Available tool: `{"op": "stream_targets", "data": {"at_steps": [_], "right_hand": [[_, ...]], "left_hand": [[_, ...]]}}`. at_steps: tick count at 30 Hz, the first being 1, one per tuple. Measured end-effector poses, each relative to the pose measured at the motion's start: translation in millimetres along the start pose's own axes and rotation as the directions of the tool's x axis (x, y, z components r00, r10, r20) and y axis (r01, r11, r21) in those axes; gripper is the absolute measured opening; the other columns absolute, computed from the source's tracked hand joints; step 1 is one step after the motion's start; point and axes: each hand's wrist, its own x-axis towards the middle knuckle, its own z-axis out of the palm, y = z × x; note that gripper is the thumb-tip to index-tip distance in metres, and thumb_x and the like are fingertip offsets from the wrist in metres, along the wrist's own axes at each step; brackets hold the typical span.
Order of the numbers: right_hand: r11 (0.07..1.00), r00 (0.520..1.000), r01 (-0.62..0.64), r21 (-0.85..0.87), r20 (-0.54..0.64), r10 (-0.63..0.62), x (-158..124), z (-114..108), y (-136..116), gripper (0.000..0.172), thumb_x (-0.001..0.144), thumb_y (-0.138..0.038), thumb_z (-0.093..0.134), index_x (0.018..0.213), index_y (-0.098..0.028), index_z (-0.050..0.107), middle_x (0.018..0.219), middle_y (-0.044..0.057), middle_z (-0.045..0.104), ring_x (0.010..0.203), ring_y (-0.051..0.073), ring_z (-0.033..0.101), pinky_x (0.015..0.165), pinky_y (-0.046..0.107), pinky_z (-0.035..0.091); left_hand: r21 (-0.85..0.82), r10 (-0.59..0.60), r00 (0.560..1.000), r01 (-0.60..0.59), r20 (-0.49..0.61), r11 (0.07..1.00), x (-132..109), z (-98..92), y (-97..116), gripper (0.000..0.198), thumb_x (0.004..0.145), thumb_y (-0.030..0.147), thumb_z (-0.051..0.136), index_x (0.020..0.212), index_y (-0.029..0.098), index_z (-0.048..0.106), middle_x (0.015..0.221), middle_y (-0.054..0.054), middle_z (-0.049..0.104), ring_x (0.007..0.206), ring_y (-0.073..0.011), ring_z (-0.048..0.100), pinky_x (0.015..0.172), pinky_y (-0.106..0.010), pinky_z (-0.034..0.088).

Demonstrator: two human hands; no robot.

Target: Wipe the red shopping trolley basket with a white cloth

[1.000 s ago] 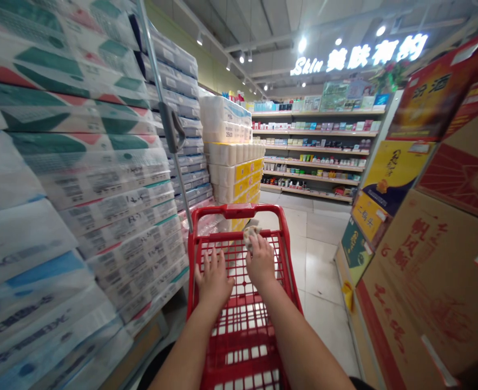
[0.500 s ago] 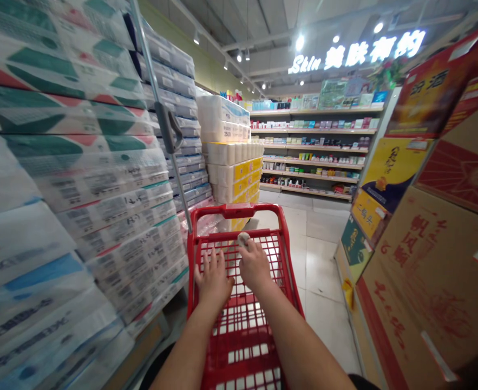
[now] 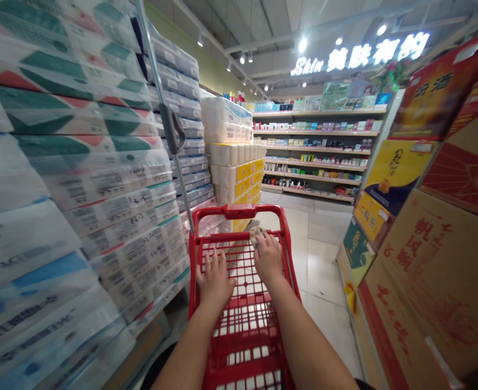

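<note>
gripping cloth (image 3: 257, 237) in right hand (image 3: 268, 259), splaying left hand (image 3: 216, 279) apart over red cart (image 3: 289, 246). just slid rightward, apparently wiping

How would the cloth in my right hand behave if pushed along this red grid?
Probably floppy, since the cloth looks crumpled in your right hand. Likely light, being small. It might snag on openings in the red grid.

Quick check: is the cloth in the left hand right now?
No, the cloth is in the right hand, while the left hand has its fingers spread over the red basket.
</note>
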Motion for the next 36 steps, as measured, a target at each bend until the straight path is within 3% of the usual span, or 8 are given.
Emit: {"op": "stream_targets", "data": {"at_steps": [3,8,13,18,23,28,33,36], "right_hand": [[0.992,0.993,-0.116,-0.054,-0.032,0.115,2.6,-0.1,5.2,0.048,0.088,-0.018,0.049,0.135,-0.021,0.05,0.148,0.011,0.039,0.139,0.032,0.026,0.11,0.055,0.022],[0.992,0.987,0.122,0.006,0.108,-0.122,-1.2,0.7,-2.1,0.051,0.084,-0.009,0.047,0.132,-0.023,0.053,0.151,0.006,0.035,0.14,0.027,0.026,0.112,0.046,0.025],[0.998,0.999,-0.054,-0.021,-0.001,0.054,-2.2,-3.9,-8.1,0.046,0.086,-0.014,0.049,0.131,-0.022,0.055,0.146,0.01,0.042,0.137,0.031,0.03,0.111,0.053,0.024],[0.976,0.972,0.207,0.068,0.095,-0.213,-5.1,-6.6,-19.5,0.041,0.083,-0.011,0.051,0.121,-0.021,0.062,0.138,0.009,0.05,0.127,0.025,0.042,0.105,0.04,0.037],[0.999,0.998,-0.041,-0.035,0.047,0.042,-4.1,-13.3,-21.0,0.04,0.083,-0.013,0.052,0.121,-0.022,0.061,0.128,0.011,0.055,0.116,0.029,0.047,0.096,0.042,0.043],[0.993,0.979,0.115,0.032,0.165,-0.119,-7.4,-13.9,-28.4,0.041,0.078,-0.008,0.054,0.114,-0.025,0.063,0.128,0.008,0.054,0.111,0.024,0.051,0.088,0.034,0.047],[0.997,0.998,-0.021,-0.07,0.051,0.024,-6.1,-14.0,-23.6,0.041,0.081,-0.013,0.055,0.12,-0.026,0.06,0.137,0.009,0.049,0.123,0.03,0.044,0.1,0.048,0.039],[0.999,0.997,0.042,-0.035,0.073,-0.039,-8.4,-8.0,-24.4,0.048,0.081,-0.012,0.054,0.128,-0.02,0.055,0.147,0.011,0.04,0.133,0.029,0.035,0.108,0.047,0.033]], "left_hand": [[-0.005,0.002,1.0,-0.002,0.004,1.0,0.5,0.3,-0.1,0.08,0.074,0.03,0.056,0.148,0.019,0.029,0.159,-0.01,0.014,0.146,-0.0311,0.011,0.115,-0.056,0.009],[-0.004,0.005,1.0,-0.005,-0.012,1.0,1.2,1.7,-0.1,0.079,0.074,0.03,0.055,0.148,0.019,0.029,0.159,-0.009,0.014,0.146,-0.031,0.012,0.115,-0.056,0.01],[0.0,0.012,1.0,-0.012,-0.009,1.0,0.5,0.8,-0.1,0.079,0.074,0.031,0.056,0.148,0.019,0.029,0.159,-0.01,0.015,0.146,-0.031,0.011,0.115,-0.055,0.01],[0.023,0.004,1.0,-0.003,-0.004,1.0,-0.5,-2.1,0.9,0.077,0.076,0.029,0.056,0.148,0.02,0.029,0.159,-0.009,0.014,0.146,-0.0307,0.011,0.115,-0.054,0.011],[0.012,0.012,1.0,-0.012,-0.014,1.0,-0.8,-1.5,0.7,0.079,0.074,0.03,0.057,0.148,0.019,0.03,0.159,-0.009,0.013,0.145,-0.0313,0.013,0.114,-0.055,0.011],[0.029,0.015,1.0,-0.015,-0.013,0.999,-1.4,-1.2,0.5,0.076,0.076,0.029,0.055,0.147,0.019,0.031,0.159,-0.009,0.014,0.146,-0.0305,0.012,0.115,-0.055,0.011],[0.022,0.019,1.0,-0.019,-0.014,1.0,-2.0,-2.0,0.8,0.078,0.075,0.03,0.056,0.147,0.018,0.03,0.159,-0.011,0.014,0.146,-0.0313,0.012,0.114,-0.055,0.01],[0.013,0.015,1.0,-0.015,-0.003,1.0,-1.7,-2.3,1.4,0.077,0.075,0.03,0.056,0.147,0.018,0.03,0.159,-0.011,0.014,0.146,-0.0306,0.012,0.115,-0.055,0.009]]}}
